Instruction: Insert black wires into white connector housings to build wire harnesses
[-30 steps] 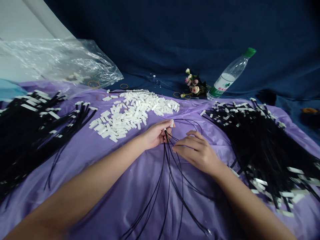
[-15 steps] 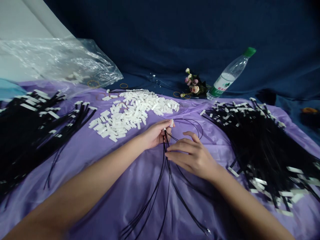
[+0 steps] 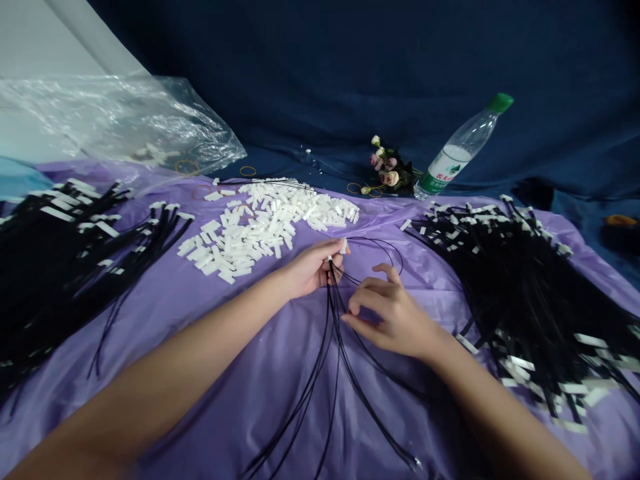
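My left hand (image 3: 320, 270) is closed around a bunch of thin black cords (image 3: 336, 313). White plastic tabs (image 3: 343, 246) on the cords show at its thumb and fingers, and the cords hang down toward me. One cord bows out to the right in a loop (image 3: 395, 252). Just right of the hanging cords, my right hand (image 3: 390, 310) has its fingers bent and apart, with the index raised. Nothing shows gripped in it; whether a fingertip touches a cord is unclear.
Loose white tabs (image 3: 265, 223) form a pile behind my left hand on the purple cloth (image 3: 240, 373). Bundles of black tabbed cords lie left (image 3: 45, 267) and right (image 3: 525, 287). At the back are a plastic bag (image 3: 130, 120), artificial flowers (image 3: 387, 167) and a bottle (image 3: 457, 153).
My right hand has drawn slightly right, away from the hanging cords, and its fingers have curled more. My left hand keeps its hold in the same place.
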`<state>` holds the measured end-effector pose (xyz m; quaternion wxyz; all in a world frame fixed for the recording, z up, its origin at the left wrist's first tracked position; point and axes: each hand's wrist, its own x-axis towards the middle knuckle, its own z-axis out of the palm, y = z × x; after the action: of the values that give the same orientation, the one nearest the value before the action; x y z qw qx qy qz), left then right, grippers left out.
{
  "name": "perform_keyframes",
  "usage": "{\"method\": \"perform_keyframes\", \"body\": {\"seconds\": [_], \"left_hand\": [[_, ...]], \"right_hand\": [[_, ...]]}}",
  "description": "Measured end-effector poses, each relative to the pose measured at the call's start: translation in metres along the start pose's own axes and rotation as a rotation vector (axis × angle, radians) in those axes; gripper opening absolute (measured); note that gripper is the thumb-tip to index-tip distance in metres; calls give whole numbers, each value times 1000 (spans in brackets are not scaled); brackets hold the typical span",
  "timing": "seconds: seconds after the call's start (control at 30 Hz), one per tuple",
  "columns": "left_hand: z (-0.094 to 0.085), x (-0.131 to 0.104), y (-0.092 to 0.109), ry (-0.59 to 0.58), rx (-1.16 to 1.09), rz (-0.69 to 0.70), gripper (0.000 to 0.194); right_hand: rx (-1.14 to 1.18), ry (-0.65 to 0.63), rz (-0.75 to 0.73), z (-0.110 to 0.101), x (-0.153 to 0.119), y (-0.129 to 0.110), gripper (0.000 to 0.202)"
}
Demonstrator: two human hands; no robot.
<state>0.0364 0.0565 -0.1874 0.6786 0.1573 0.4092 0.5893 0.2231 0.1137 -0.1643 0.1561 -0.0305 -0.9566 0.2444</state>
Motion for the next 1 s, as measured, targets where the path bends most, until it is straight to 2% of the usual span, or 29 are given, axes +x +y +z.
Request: {"method": "perform_keyframes", "body": {"seconds": [0.23,0.3,0.4,0.57,0.73,0.8,0.87,1.0], "left_hand": [[0,0,-1,18,29,18,26],[0,0,-1,19,41,27,26],[1,0,-1,23,44,40,25],[5,-2,-1,76,84,33,25],[5,-2,0,90,85,11,26],[5,-2,0,78,69,5,25],[4,-1,0,69,59,-3,24],[4,-1,-1,66,63,2,23]], "right_hand": [[252,44,126,-1,3,0,8],[390,47,181,-3,4,-1,2],[648,36,280,-7,4,0,13],[928,61,407,-14,0,10,16],[1075,110,441,-15,-3,20,12],[1115,184,450,-14,-3,22,15],[1157,328,458,-12,0,24,16],[1276,750,491,-16,7,30,21]]}}
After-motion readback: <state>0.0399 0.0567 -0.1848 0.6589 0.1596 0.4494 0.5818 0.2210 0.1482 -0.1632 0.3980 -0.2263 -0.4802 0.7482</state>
